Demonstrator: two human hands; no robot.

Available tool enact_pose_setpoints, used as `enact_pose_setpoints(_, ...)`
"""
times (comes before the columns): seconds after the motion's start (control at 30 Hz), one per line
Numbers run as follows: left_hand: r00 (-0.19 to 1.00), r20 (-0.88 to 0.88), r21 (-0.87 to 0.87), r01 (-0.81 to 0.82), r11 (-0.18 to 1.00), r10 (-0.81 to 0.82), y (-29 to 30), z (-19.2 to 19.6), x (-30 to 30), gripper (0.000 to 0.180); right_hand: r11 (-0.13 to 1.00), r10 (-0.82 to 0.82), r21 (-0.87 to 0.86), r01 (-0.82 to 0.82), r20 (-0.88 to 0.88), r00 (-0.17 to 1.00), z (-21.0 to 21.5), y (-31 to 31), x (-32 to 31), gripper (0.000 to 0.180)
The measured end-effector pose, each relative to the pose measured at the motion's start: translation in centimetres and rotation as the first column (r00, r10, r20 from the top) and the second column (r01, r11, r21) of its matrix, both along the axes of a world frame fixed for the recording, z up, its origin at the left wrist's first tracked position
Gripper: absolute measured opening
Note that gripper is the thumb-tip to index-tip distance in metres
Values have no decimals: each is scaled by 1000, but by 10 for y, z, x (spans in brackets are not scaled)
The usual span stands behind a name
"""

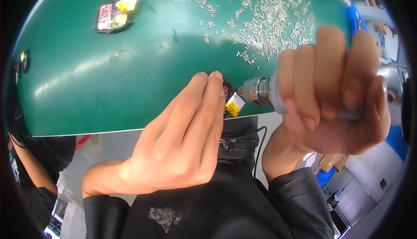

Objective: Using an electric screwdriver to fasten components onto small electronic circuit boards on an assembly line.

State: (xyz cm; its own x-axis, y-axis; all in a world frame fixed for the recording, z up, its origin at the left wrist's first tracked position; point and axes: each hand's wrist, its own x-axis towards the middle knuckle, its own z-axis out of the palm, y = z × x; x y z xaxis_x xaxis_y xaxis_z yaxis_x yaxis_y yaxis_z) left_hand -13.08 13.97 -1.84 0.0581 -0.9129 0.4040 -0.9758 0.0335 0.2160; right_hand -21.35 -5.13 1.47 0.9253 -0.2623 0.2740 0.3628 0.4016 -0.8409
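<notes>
My right hand (334, 95) is wrapped around an electric screwdriver (258, 90) with a metal collar and a pale grey body. Its tip points left, at a small black device (226, 87) with red circuit board showing, by the table's near edge. My left hand (178, 134) has its fingers straight and pressed together against the device's left side, steadying it. Those fingers hide most of the device, and its thumb is out of sight. A silver battery with yellow tape (235, 104) sticks out toward the screwdriver. Whether the tip sits in a screw I cannot tell.
Many small screws (273, 21) lie scattered over the green table (100, 91) at the far right. An opened device (112, 17) with red board and battery rests at the far left, another behind it. Further small parts (24, 61) sit at the left edge, near another person's arm (32, 165).
</notes>
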Motion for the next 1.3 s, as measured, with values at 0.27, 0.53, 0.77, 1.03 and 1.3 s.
enact_pose_setpoints(0.27,993,109,3,-38,999,38,22,-7,-1,41,971,170,-165,-174,-35,985,6,25,20,23)
enact_pose_setpoints(0.53,1000,5,85,-17,996,17,19,11,19,38,992,110,48,-120,174,979,-5,-5,6,17)
enact_pose_setpoints(0.77,605,258,-57,-768,637,753,72,20,79,49,911,-276,341,231,90,957,-27,-19,-53,15)
enact_pose_setpoints(1.03,939,-18,-77,-344,936,343,-37,23,103,23,786,-352,546,290,10,936,-45,2,-54,12)
enact_pose_setpoints(1.3,957,88,61,-281,958,275,-72,18,121,17,762,-340,598,248,44,939,-48,-2,-56,12)
